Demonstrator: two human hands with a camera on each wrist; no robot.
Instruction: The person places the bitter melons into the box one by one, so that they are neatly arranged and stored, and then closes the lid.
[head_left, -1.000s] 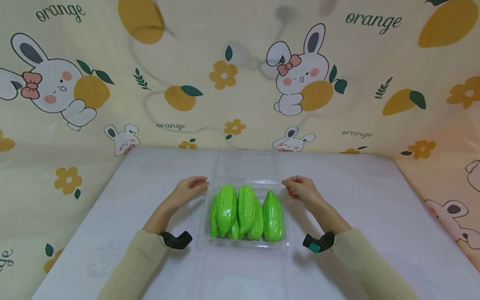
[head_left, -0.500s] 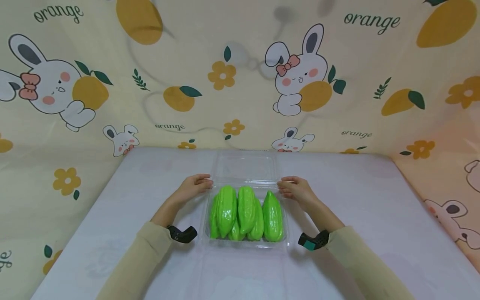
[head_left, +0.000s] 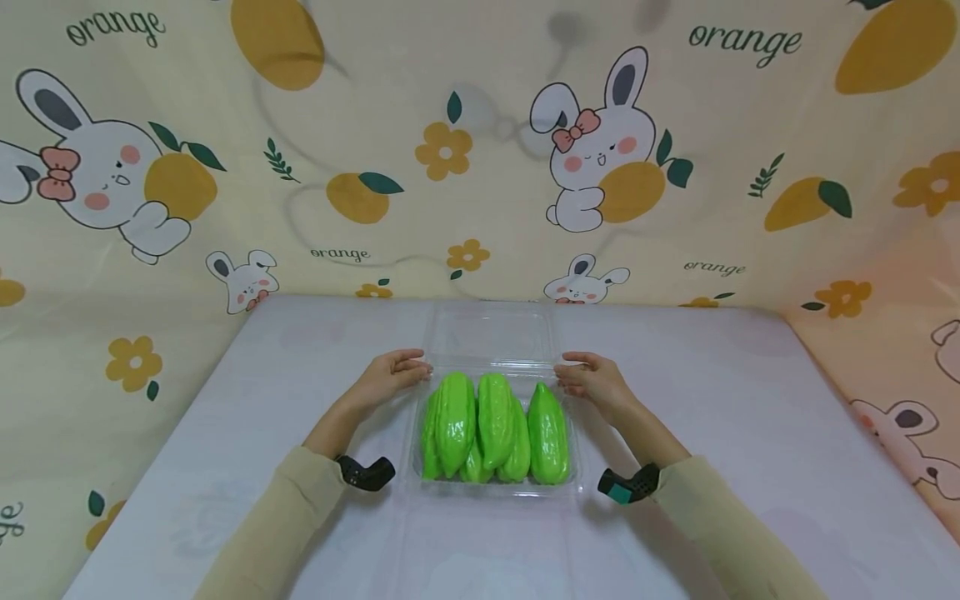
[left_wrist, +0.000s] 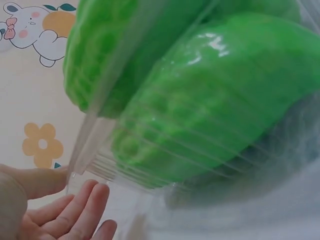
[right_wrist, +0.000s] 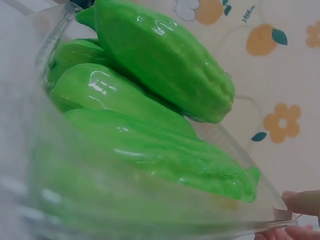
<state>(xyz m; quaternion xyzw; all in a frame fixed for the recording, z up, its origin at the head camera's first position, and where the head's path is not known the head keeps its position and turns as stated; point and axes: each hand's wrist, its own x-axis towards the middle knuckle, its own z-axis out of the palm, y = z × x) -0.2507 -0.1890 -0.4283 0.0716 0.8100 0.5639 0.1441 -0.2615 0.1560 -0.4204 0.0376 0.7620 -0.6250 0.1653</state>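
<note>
Head view: the clear tray (head_left: 420, 467) of glossy green gourds (head_left: 491, 425) sits mid-bench (head_left: 225, 433), lid (head_left: 491, 333) lying open behind. Left hand (head_left: 390, 377) and right hand (head_left: 594, 379) touch its far corners.

Left wrist: relaxed fingers (left_wrist: 80, 212) meet the rim, gripping nothing.

Right wrist: a fingertip (right_wrist: 302, 201) touches the corner; lid not yet closed.

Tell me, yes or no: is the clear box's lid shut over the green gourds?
No: in the head view the lid lies flat on the table behind the clear box, leaving the green gourds uncovered.
</note>
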